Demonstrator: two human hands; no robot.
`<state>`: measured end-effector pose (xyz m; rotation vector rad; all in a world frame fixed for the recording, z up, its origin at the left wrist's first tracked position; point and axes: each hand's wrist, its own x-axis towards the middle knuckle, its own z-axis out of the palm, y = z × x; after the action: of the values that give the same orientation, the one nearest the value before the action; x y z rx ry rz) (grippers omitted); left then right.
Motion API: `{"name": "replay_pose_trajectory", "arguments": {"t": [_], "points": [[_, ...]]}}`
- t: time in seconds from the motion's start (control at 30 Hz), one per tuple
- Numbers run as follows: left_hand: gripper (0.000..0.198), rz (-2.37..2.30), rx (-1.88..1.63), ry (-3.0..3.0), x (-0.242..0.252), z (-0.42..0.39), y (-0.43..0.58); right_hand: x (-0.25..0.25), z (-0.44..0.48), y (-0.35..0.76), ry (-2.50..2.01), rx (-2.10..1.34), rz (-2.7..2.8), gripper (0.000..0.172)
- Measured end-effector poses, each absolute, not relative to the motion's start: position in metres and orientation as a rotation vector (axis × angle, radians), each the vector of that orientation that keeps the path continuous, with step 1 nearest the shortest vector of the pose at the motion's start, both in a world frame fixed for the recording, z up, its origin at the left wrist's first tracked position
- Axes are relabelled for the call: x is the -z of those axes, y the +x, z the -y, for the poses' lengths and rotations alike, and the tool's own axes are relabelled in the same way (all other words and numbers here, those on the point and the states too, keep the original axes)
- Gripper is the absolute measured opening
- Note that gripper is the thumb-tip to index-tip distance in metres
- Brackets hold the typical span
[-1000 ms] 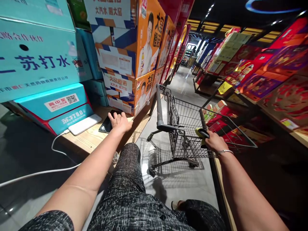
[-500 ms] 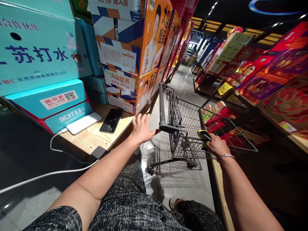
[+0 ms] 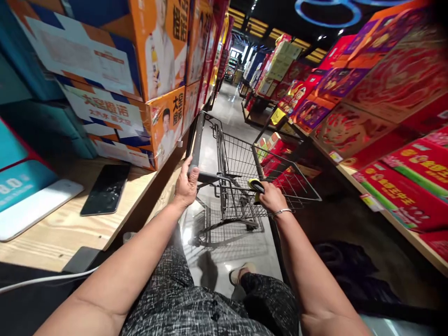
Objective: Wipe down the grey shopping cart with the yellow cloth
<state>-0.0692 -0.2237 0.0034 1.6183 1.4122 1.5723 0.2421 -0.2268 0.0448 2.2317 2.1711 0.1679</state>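
The grey handle (image 3: pixel 197 144) of a wire shopping cart (image 3: pixel 241 154) is touched at its near end by the left hand (image 3: pixel 186 184), with the thumb laid on the end's upper side; how far the other fingers are wrapped underneath cannot be told. The cart is stood on the aisle floor (image 3: pixel 264 249), between a wooden counter on the left and a shelf on the right. By the right hand (image 3: pixel 273 198) a yellow-and-black object (image 3: pixel 256 185) is gripped tightly, with the fingers closed around its dark part. It is seen against the near side of the cart's basket; whether the wire is touched cannot be told. A bracelet (image 3: pixel 282 212) is worn on the right wrist.

On the wooden counter (image 3: pixel 105 231), a dark phone (image 3: pixel 105 189) is laid flat near the aisle edge, screen up. A white device (image 3: pixel 40 207) is set to its left, along the foot of a teal box (image 3: pixel 24 182). At the near edge a black block (image 3: pixel 82 259) is seen, with a white cable (image 3: pixel 45 280) passing just below it. Orange-and-blue cartons (image 3: pixel 117 119) are stacked behind the phone, one corner brought close to the aisle edge. Red boxes (image 3: pixel 399 186) are lined up along the edge of the right-hand shelf (image 3: pixel 399 224).
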Motion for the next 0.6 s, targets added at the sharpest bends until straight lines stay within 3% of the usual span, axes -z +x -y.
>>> {"name": "replay_pose_trajectory", "arguments": {"t": [0.1,0.23,0.43,0.6], "points": [[0.087,-1.526,-1.595,1.43,-0.001,0.202,-0.079,-0.046,0.231,0.228,2.215,-0.16,-2.15,0.036],[0.083,-1.555,-1.752,1.259,0.009,0.18,-0.072,-0.049,0.237,0.206,2.221,-0.146,-2.118,0.032],[0.092,-1.706,-1.887,1.561,0.019,0.184,-0.034,-0.047,0.231,0.176,2.239,-0.147,-2.151,0.032],[0.071,-1.596,-1.637,2.037,0.011,0.18,-0.02,-0.047,0.207,0.16,2.241,-0.058,-2.245,0.03]]}}
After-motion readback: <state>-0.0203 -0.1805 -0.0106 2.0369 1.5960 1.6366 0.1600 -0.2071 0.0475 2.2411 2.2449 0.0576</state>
